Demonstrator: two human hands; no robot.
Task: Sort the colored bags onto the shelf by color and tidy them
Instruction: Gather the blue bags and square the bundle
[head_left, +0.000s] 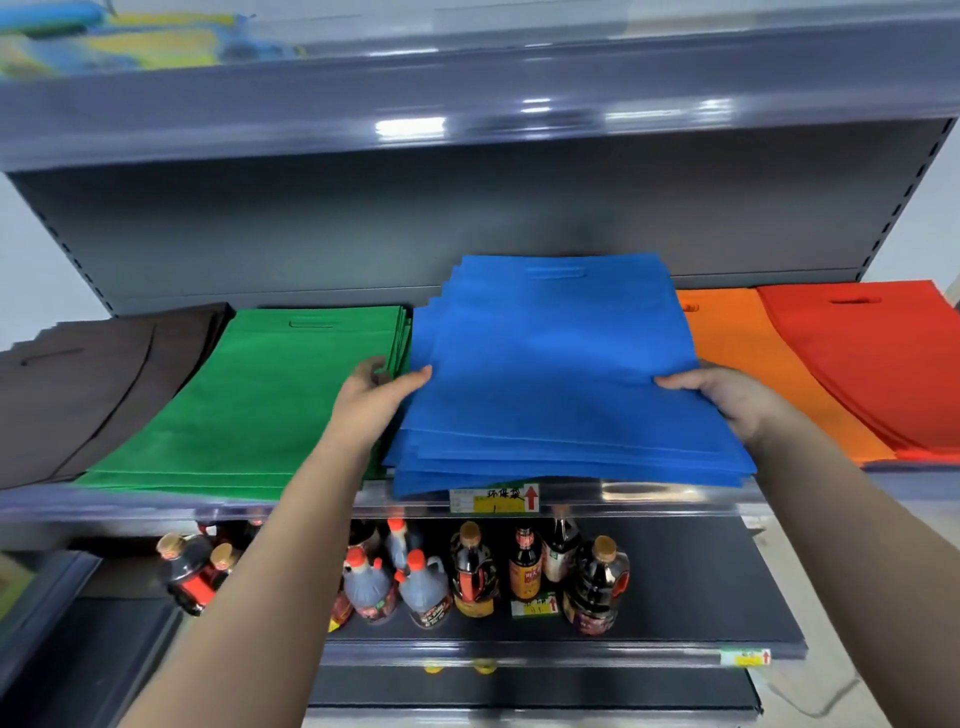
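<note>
Two hands are gripping a blue bag stack (561, 374) by its side edges, left hand (374, 400) and right hand (727, 395) each clamped on it, its front overhanging the shelf (675, 493) lip, wedged between the green stack (260, 395) and orange stack (753, 364).

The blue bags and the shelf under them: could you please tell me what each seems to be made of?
Blue bags: probably non-woven fabric, matte, lying in thin limp sheets with die-cut handle slots. Shelf: likely painted metal behind a glossy clear plastic price strip that catches the light.
</note>
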